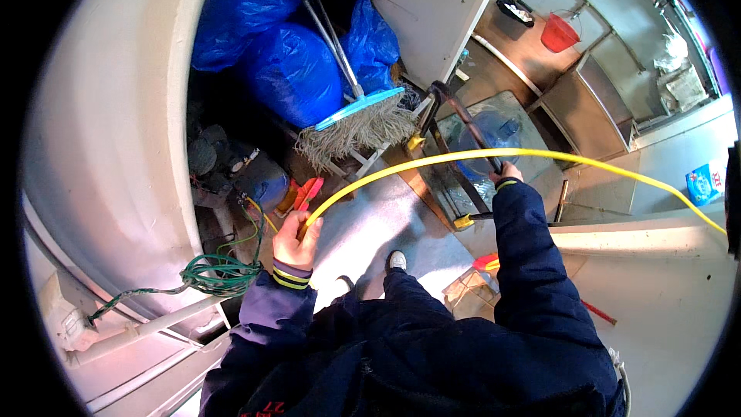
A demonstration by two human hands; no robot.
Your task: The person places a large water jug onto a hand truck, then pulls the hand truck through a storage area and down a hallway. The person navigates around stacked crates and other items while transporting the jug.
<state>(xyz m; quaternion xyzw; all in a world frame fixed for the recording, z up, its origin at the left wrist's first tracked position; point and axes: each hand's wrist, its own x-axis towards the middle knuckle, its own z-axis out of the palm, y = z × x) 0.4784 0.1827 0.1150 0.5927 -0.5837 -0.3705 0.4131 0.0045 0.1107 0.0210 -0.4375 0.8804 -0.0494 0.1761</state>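
My left hand [295, 241] is closed around a yellow hose [440, 158]. From there the hose arches up and over to the right, passing just above my right hand and out toward the right rim. My right hand [507, 174] grips the dark bent handle [463, 117] of a metal-framed cart or stand with yellow end caps [463, 222]. Beyond this frame stands a large clear blue water bottle [498, 131]. Left of the handle, a grey string mop [359, 130] with a light blue head leans against blue bags.
Blue plastic bags [293, 73] fill the back left alcove. A coiled green cable [220, 274] hangs by a white pipe [147, 332] at left. Farther right are a red bucket [560, 32], a brown cabinet [583, 112] and a blue-and-white packet [704, 184]. Something red and orange [305, 193] lies near the mop.
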